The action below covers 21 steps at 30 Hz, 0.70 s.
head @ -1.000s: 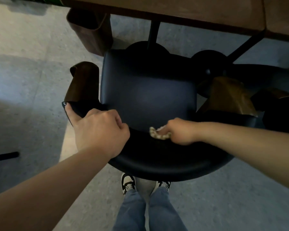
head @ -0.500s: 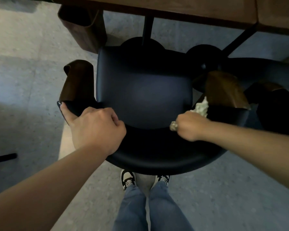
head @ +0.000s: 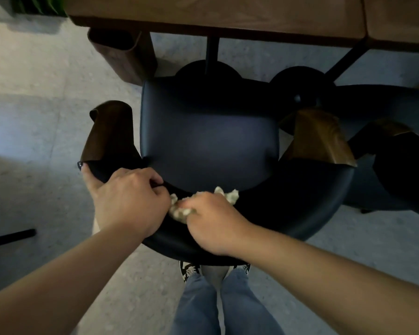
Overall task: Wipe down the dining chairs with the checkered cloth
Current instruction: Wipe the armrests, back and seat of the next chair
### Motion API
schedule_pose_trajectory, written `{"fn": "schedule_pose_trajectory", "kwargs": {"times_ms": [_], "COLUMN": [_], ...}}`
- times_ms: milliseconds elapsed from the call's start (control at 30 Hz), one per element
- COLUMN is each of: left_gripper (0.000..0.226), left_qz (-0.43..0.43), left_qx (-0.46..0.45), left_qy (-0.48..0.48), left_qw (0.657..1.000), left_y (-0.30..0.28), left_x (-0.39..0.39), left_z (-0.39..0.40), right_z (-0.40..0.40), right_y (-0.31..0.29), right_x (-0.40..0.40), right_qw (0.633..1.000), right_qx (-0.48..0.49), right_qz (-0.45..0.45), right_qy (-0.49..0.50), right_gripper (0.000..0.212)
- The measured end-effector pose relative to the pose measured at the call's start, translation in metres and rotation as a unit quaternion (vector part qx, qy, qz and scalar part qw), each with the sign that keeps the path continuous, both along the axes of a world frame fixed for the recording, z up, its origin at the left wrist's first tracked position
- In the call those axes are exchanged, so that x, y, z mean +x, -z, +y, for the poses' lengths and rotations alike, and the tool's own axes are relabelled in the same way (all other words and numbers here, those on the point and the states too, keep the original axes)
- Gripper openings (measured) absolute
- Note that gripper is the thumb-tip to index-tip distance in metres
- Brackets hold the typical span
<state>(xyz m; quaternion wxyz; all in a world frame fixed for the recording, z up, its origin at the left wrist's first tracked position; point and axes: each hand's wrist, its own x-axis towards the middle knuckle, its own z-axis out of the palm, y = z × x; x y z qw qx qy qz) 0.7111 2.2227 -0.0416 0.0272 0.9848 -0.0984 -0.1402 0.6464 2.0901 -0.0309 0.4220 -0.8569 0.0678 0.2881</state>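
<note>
A dark dining chair [head: 208,141] with a curved padded backrest [head: 312,204] and wooden armrest ends stands below me, pushed toward the table. My left hand [head: 128,199] grips the left part of the backrest, thumb along its outer edge. My right hand [head: 211,221] holds the bunched pale checkered cloth [head: 179,211] and presses it on the top of the backrest, close beside my left hand. Most of the cloth is hidden under my fingers.
A wooden table [head: 228,15] runs along the top, with black legs [head: 212,54] under it. A second dark chair [head: 397,160] stands at the right. A brown wooden block [head: 124,56] sits at the table's left. My feet [head: 213,272] are just behind the chair.
My right hand has swept the cloth leftward along the backrest, from near the right armrest to beside my left hand. The left hand keeps its grip.
</note>
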Motion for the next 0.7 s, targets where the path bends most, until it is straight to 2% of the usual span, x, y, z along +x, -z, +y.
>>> {"fn": "schedule_pose_trajectory", "kwargs": {"times_ms": [100,200,300,367,433,500,700], "left_gripper": [0.02,0.018,0.015,0.014,0.016,0.018,0.023], "left_qz": [-0.004,-0.008,-0.012,-0.01,-0.017,-0.025,-0.058], "left_qx": [0.01,0.015,0.017,0.019,0.018,0.019,-0.032], "left_qy": [-0.005,-0.007,-0.013,-0.016,-0.014,-0.007,0.004], "left_qw": [1.0,1.0,1.0,1.0,1.0,0.999,0.998], "left_y": [-0.001,-0.001,0.0,0.0,0.001,0.005,0.012], "left_x": [0.001,0.0,0.0,0.0,0.0,0.002,0.002], "left_z": [-0.001,-0.002,-0.003,-0.002,-0.001,0.0,0.005], "right_z": [-0.016,-0.038,-0.044,-0.033,-0.019,-0.011,-0.002], "right_y": [-0.014,-0.022,-0.022,-0.017,-0.011,-0.006,-0.006], "right_x": [-0.024,-0.05,-0.062,-0.064,-0.062,-0.061,-0.056], "right_qw": [0.993,0.988,0.991,0.985,0.967,0.952,0.935], "right_qx": [0.007,-0.013,-0.031,-0.105,-0.2,-0.252,-0.292], "right_qz": [-0.073,-0.106,-0.114,-0.132,-0.156,-0.175,-0.183], "right_qy": [-0.089,-0.114,-0.062,-0.029,-0.004,0.023,0.081], "right_gripper": [0.043,0.049,0.04,0.032,0.032,0.033,0.038]}}
